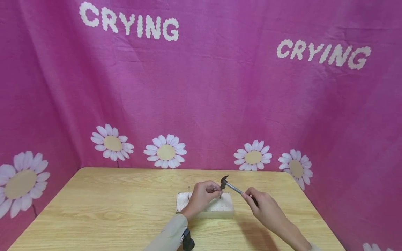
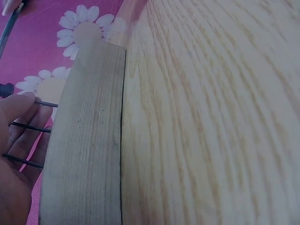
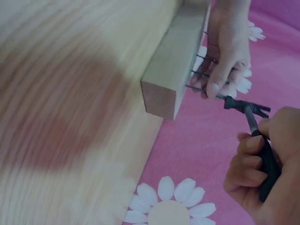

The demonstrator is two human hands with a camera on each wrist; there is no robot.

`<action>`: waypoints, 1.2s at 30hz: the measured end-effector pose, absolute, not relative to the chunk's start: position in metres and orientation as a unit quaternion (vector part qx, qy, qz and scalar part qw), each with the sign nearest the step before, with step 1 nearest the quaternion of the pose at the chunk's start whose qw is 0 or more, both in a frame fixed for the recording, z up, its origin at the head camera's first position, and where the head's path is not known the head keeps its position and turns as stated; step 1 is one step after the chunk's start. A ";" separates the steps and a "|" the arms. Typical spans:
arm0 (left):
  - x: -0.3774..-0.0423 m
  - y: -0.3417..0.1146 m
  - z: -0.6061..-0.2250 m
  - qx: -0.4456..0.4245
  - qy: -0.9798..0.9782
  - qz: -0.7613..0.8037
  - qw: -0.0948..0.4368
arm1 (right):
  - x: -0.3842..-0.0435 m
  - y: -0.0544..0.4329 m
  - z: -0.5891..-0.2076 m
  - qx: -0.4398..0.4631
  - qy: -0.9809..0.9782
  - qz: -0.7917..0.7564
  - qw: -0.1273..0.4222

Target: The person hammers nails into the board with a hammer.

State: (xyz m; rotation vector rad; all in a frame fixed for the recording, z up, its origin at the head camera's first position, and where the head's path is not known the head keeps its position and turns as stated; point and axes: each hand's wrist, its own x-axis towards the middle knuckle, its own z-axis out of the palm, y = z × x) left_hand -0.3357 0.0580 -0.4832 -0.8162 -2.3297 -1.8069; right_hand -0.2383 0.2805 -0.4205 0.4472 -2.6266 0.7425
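Observation:
A wooden block (image 1: 216, 213) with a whitish top lies on the table, several nails standing upright in it. One nail (image 1: 189, 193) rises near its left end. My left hand (image 1: 202, 195) reaches over the block and pinches the nail (image 3: 194, 87) nearest the right end between thumb and finger. My right hand (image 1: 267, 209) grips the black handle of a small claw hammer (image 1: 233, 187). In the right wrist view the hammer's striking face is at the pinched nail's head; whether they touch I cannot tell. Other nails (image 2: 30, 127) stand beside my left fingers in the left wrist view.
The light wood-grain table (image 1: 125, 198) extends around the block on all sides. Behind it and along the sides hangs a pink cloth (image 1: 201, 104) with white flowers and lettering. A black device (image 1: 188, 240) is strapped at my left wrist.

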 end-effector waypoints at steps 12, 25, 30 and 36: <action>-0.336 0.053 -0.477 -0.287 -0.766 -0.573 0.040 | -0.245 0.298 -0.422 0.140 -0.909 0.370 0.132; -0.332 0.049 -0.456 -0.324 -0.797 -0.496 0.123 | -0.263 0.311 -0.442 0.073 -0.941 0.294 0.150; -0.332 0.042 -0.449 -0.334 -0.816 -0.453 0.135 | -0.269 0.309 -0.454 0.056 -0.946 0.289 0.132; -0.330 0.031 -0.438 -0.353 -0.835 -0.398 0.136 | -0.273 0.305 -0.469 0.056 -0.946 0.291 0.132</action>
